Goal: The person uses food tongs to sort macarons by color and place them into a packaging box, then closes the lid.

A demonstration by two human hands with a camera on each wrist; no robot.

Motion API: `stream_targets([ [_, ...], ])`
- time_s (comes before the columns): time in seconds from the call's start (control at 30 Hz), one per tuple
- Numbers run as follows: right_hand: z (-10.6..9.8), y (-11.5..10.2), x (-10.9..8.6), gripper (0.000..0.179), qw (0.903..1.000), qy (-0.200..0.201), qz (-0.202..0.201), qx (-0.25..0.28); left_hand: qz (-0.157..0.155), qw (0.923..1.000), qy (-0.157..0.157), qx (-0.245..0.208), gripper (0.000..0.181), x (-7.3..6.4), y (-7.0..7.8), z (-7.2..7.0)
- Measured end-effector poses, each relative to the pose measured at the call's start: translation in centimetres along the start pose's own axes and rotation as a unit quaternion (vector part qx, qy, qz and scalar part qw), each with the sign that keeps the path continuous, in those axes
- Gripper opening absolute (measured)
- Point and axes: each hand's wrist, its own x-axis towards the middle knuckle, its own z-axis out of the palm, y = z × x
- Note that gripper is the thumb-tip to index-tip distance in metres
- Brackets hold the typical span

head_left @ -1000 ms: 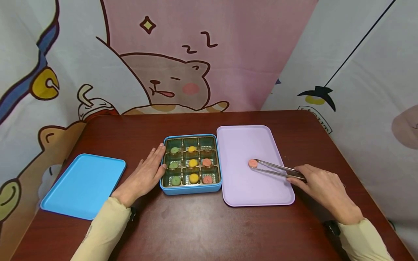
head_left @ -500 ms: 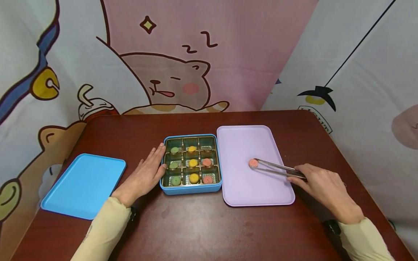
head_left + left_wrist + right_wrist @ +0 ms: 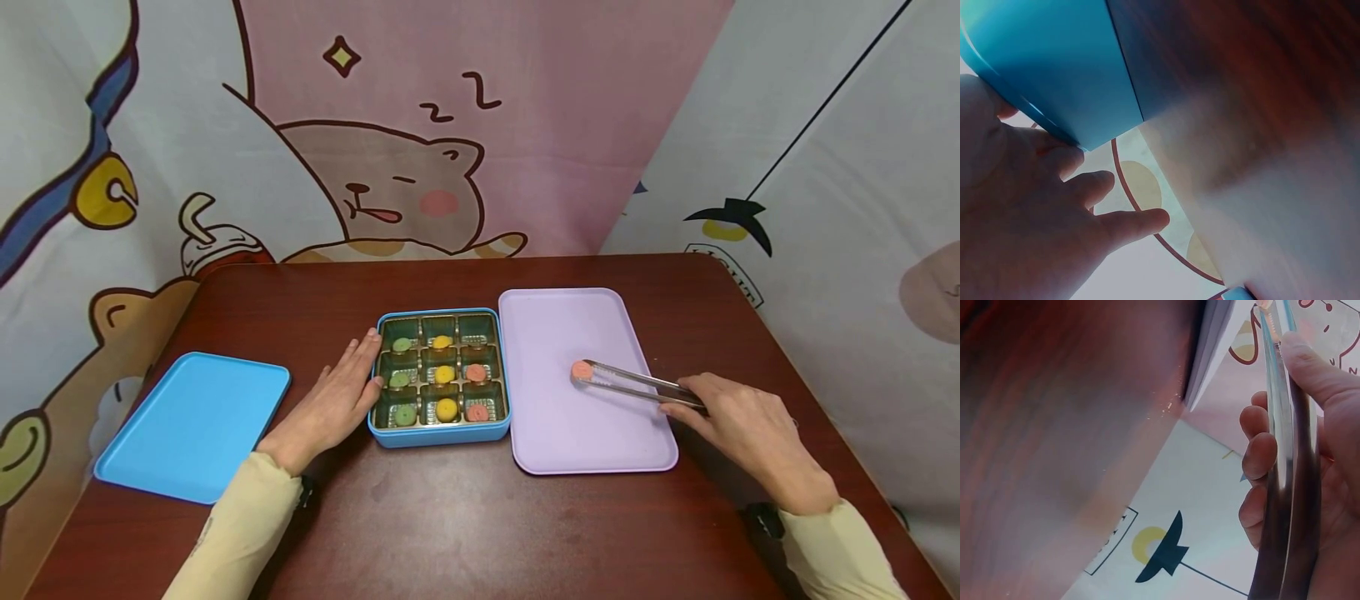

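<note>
My right hand (image 3: 738, 433) grips metal tongs (image 3: 645, 386), thumb on one arm and fingers curled round the other in the right wrist view. Between the tong tips is a pink round sweet (image 3: 581, 372), low over the lilac tray (image 3: 555, 450). My left hand (image 3: 330, 408) rests with straight fingers along the left side of a blue box (image 3: 442, 437). Inside the box is a gold divided insert. Green sweets (image 3: 405, 414) sit in its left column, yellow sweets (image 3: 446, 409) in the middle and two pink sweets (image 3: 477, 412) on the right; the back-right compartment (image 3: 475, 330) holds none.
A light-blue lid or tray (image 3: 191, 425) lies left of my left forearm. The lilac tray's left edge stands right beside the box. A cartoon-printed cloth (image 3: 570, 125) hangs behind the brown table (image 3: 450, 525).
The sweet between the tong tips has shifted very slightly toward the back of the tray. My left hand and the box stay in place.
</note>
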Motion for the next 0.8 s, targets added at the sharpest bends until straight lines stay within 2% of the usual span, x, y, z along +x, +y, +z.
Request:
stream_targets([
  [0.8,-0.7,-1.0,1.1,0.041,0.9991,0.031,-0.023,0.016,0.003,1.0,0.001,0.008,0.067,0.0,0.0,-0.1],
])
